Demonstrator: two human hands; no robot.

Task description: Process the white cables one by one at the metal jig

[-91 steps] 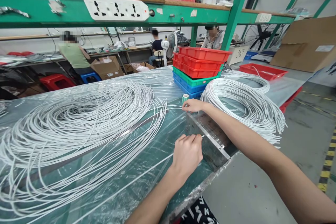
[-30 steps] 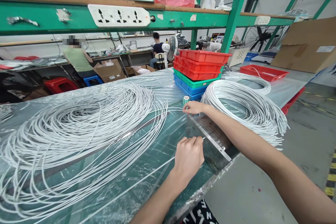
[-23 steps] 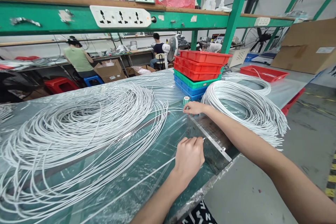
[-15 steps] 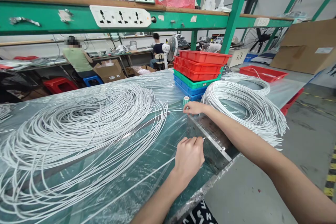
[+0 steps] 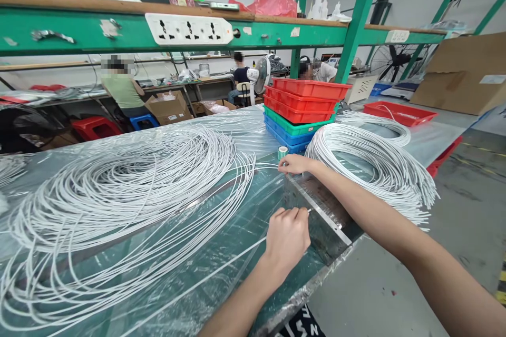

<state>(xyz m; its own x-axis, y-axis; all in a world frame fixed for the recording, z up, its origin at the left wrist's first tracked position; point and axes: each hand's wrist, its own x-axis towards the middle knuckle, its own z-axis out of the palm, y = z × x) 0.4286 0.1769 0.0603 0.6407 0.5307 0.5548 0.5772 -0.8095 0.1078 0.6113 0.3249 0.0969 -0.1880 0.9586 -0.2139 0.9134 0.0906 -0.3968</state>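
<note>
My left hand [image 5: 288,236] is closed in a fist on a white cable end, which sticks out toward a metal plate [image 5: 321,213] standing at the table's near edge. Farther back, my right hand [image 5: 293,164] pinches another white cable at the plate's far end, beside a small roll of tape [image 5: 282,152]. Both strands run left into a large loose coil of white cable [image 5: 118,195] spread over the plastic-covered table. A second, tighter coil of cut white cable [image 5: 375,163] lies to the right of my right arm.
Stacked red, green and blue trays [image 5: 302,110] stand behind the tape roll, and another red tray [image 5: 399,113] sits at the far right. A green shelf with a power strip [image 5: 190,29] hangs overhead. Other people sit at benches in the background. Cardboard box [image 5: 462,73] at right.
Both hands keep their grips in the same places by the metal plate. Only the camera has shifted slightly, so the scene sits a little lower and to the right.
</note>
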